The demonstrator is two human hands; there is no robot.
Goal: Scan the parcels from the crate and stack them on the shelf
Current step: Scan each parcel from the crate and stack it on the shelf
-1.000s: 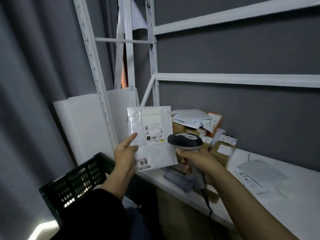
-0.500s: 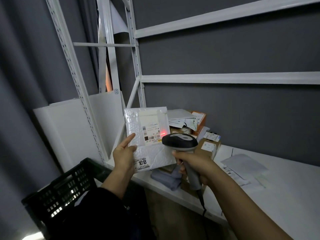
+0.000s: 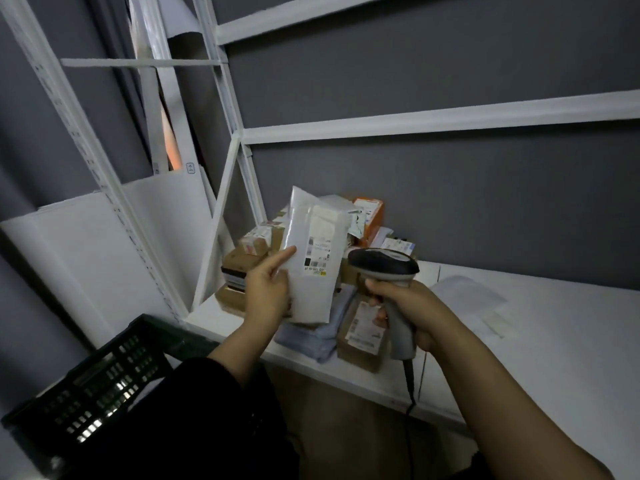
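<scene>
Shelf board [image 3: 554, 341]: left end taken up by a heaped pile of parcels [image 3: 249, 268], boxes and mailers packed against the diagonal brace [image 3: 216, 230]. Right of the pile the board is bare but for one flat envelope [image 3: 467, 296], with an open gap up to the crossbeam [image 3: 450, 117]. Black crate [image 3: 104, 386] stands lower left, beside the upright post [image 3: 116, 206].

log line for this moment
left hand holds white mailer | right hand grips scanner | parcel pile on shelf | crate lower left

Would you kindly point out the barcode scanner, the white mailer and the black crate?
barcode scanner [image 3: 381, 265]: head view, dark top of head.
white mailer [image 3: 311, 296]: head view, blank area below its label.
black crate [image 3: 97, 396]: head view, slotted side wall.
</scene>
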